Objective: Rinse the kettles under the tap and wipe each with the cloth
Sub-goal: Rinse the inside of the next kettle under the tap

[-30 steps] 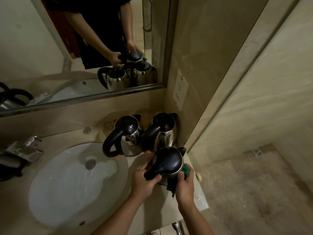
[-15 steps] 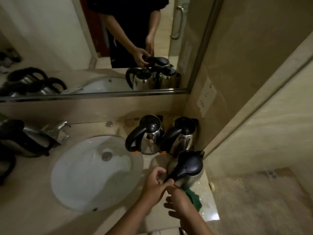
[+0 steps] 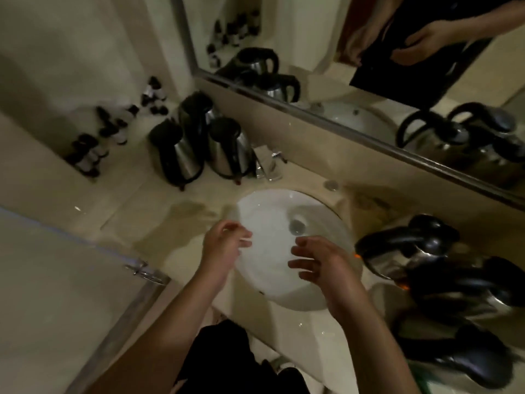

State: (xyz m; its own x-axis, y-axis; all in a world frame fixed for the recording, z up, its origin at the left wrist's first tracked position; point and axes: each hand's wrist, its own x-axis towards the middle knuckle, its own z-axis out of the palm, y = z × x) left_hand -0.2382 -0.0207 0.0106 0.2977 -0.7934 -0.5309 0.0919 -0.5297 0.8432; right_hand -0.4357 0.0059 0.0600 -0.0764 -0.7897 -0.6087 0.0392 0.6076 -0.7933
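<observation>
My left hand point(image 3: 224, 245) and my right hand point(image 3: 318, 260) hover over the white basin point(image 3: 264, 211), both empty with fingers apart. Three steel kettles with black lids and handles stand at the right: one near the basin point(image 3: 397, 251), one behind it point(image 3: 460, 291), one at the lower right point(image 3: 466, 362). A bit of the green cloth point(image 3: 423, 382) shows under that last kettle. Left of the tap point(image 3: 270, 163) stand more kettles: one at the front left point(image 3: 179, 152), one beside the tap point(image 3: 230, 149), one behind them point(image 3: 196, 109).
Several small dark-capped bottles point(image 3: 113, 132) line the counter's far left corner. A mirror point(image 3: 369, 66) runs along the back wall and reflects kettles and my arms. A glass panel with a metal edge point(image 3: 125, 302) stands at the lower left.
Both hands let go of the kettle and cloth at the right and moved over the basin. The view swung left, bringing the left kettles and bottles into sight.
</observation>
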